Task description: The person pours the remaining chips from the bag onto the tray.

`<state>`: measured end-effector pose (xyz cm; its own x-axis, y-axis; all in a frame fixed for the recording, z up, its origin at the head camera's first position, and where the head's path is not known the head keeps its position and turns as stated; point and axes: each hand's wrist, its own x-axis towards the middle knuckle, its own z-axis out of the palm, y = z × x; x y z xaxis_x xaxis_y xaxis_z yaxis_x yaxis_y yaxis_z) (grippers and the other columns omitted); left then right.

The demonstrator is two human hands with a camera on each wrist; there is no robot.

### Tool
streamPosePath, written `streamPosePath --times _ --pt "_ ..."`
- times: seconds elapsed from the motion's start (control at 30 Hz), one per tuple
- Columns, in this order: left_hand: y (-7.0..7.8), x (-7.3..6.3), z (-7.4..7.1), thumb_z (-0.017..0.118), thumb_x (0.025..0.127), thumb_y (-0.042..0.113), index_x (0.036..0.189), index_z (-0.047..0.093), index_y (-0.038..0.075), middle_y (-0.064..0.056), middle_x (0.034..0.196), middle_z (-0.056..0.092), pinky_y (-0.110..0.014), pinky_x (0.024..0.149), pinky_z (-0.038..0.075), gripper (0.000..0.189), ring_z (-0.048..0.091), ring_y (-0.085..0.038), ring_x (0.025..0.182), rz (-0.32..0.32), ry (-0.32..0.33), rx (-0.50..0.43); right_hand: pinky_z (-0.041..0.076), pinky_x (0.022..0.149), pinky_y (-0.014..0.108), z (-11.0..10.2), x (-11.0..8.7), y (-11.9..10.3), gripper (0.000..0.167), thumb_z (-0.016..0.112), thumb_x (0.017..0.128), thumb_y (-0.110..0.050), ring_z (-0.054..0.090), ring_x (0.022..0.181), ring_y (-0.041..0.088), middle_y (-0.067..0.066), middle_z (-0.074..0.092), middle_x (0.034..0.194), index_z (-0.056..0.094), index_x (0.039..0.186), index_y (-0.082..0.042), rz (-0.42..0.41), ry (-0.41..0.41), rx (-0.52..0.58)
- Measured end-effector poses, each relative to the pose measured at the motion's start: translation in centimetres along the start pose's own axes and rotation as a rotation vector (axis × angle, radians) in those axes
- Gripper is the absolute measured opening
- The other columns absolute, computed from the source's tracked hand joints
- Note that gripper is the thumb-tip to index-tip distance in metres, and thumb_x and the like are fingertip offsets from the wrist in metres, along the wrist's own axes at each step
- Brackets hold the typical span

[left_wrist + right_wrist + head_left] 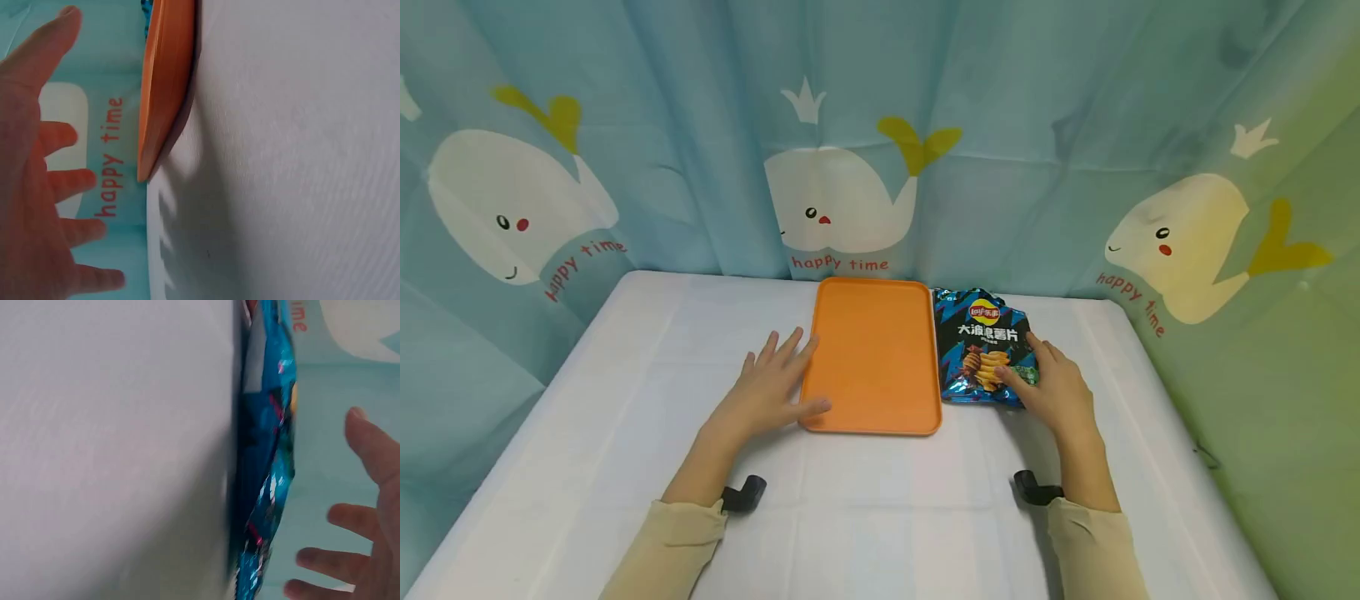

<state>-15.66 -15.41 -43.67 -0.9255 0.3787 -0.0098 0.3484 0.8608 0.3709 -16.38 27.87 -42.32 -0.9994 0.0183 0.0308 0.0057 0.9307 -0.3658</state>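
An orange tray [872,358] lies flat on the white table, bare inside. Close on its right is a blue and black bag of potato chips [985,350], lying front side up. My left hand [771,387] is spread over the tray's left edge, fingers apart; the left wrist view shows it raised above the table, with its shadow below. My right hand [1056,387] is over the bag's right side, thumb above the printed front. In the right wrist view the fingers [353,519] are extended and apart from the chip bag [265,444], holding nothing.
The white tablecloth [865,533] covers the table up to its back edge. Behind it hangs a blue curtain [700,167] printed with whales, which turns green along the right side. Black wrist mounts [745,494] stick out from both forearms, low over the cloth.
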Motion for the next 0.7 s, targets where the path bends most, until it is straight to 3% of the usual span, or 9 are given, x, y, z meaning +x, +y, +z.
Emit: streamPosePath --times 0.23,0.47,0.7 --pt "0.2 -0.4 -0.2 0.063 0.082 0.071 0.162 0.017 0.021 -0.015 0.167 0.011 -0.079 0.108 0.012 0.105 0.008 -0.05 0.15 -0.037 -0.081 -0.042 0.035 0.1 0.073 0.1 0.3 1.2 0.095 0.054 0.092 -0.066 0.036 0.136 0.054 0.033 0.035 0.153 0.024 0.158 -0.003 0.107 -0.13 0.028" --pt "0.3 -0.8 0.0 0.065 0.08 0.072 0.161 0.019 0.019 -0.018 0.166 0.014 -0.081 0.106 0.01 0.108 0.008 -0.052 0.149 -0.083 -0.179 -0.062 0.034 0.1 0.074 0.4 0.4 1.2 0.095 0.051 0.093 -0.066 0.035 0.134 0.058 0.037 0.035 0.15 0.023 0.157 -0.002 0.207 -0.18 0.042" --pt "0.5 -1.1 0.1 0.065 0.078 0.075 0.16 0.023 0.017 -0.019 0.165 0.016 -0.083 0.104 0.009 0.11 0.008 -0.054 0.148 -0.087 -0.224 -0.028 0.031 0.105 0.072 0.4 0.5 0.7 0.087 0.051 0.096 -0.059 0.034 0.136 0.057 0.033 0.035 0.152 0.022 0.158 -0.005 0.266 -0.183 0.132"
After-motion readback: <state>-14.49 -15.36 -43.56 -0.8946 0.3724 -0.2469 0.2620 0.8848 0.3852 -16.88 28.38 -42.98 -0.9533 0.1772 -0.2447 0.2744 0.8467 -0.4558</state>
